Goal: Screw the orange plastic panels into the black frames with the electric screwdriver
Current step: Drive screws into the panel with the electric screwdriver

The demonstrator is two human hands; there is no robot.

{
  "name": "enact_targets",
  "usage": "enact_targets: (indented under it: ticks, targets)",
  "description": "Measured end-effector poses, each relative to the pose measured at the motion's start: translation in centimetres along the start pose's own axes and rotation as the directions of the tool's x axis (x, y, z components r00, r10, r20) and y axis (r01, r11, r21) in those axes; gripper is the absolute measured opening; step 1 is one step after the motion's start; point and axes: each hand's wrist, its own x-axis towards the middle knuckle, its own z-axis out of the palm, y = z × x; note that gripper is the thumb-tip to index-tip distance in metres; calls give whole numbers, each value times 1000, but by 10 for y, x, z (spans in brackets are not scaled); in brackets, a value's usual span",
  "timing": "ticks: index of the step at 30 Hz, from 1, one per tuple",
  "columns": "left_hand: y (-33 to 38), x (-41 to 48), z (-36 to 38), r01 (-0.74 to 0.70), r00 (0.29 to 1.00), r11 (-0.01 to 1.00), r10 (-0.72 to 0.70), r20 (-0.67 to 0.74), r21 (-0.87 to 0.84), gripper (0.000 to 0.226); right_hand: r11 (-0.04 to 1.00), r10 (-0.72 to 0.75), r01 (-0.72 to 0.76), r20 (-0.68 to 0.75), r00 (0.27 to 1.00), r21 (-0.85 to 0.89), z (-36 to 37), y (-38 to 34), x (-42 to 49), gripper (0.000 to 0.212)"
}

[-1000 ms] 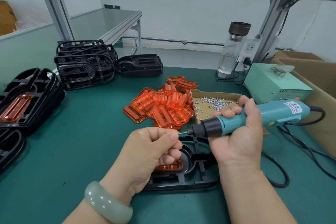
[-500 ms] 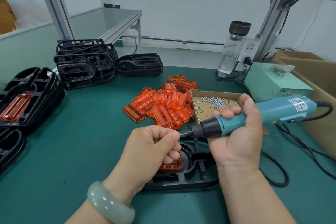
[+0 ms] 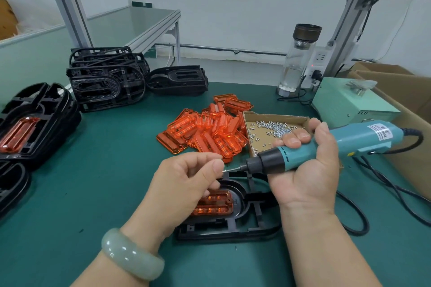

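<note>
A black frame lies flat on the green mat in front of me with an orange panel seated in its oval recess. My left hand hovers above it, thumb and forefinger pinching a small screw against the driver's bit. My right hand grips the teal electric screwdriver, which is held nearly level with its tip pointing left. Loose orange panels are heaped behind. A cardboard tray holds several screws.
Stacked black frames stand at the back left. Frames fitted with an orange panel sit at the left edge. A glass bottle, a pale green power box and a cardboard box are on the right. Black cables trail across the mat.
My right hand has tilted the screwdriver's rear end upward. My left hand has shifted slightly, exposing more of the orange panel beneath it. The screw stays pinched at the bit.
</note>
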Motion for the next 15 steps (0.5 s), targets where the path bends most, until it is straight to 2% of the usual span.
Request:
enact_targets:
  ticks: [2,4,6,9,15]
  targets:
    - [0,2,-8,-70,996,973,80,-38,218,5,1000,-7,5,-40,999,-30,-1,-4,3,8]
    - [-4,3,-15,-138,988,869,155,3,474,14,997,-15,10,-71,997,-76,-3,-9,8,10]
    - [-5,3,-16,-183,982,768,166,86,614,16,993,-26,16,-87,996,-115,-4,-14,11,11]
    - [-7,0,-12,-245,969,667,154,192,704,7,985,-42,24,-99,994,-174,-6,-18,14,17]
    - [-8,0,-7,-277,960,546,114,258,791,15,960,-52,33,-61,997,-279,-4,-15,12,16]
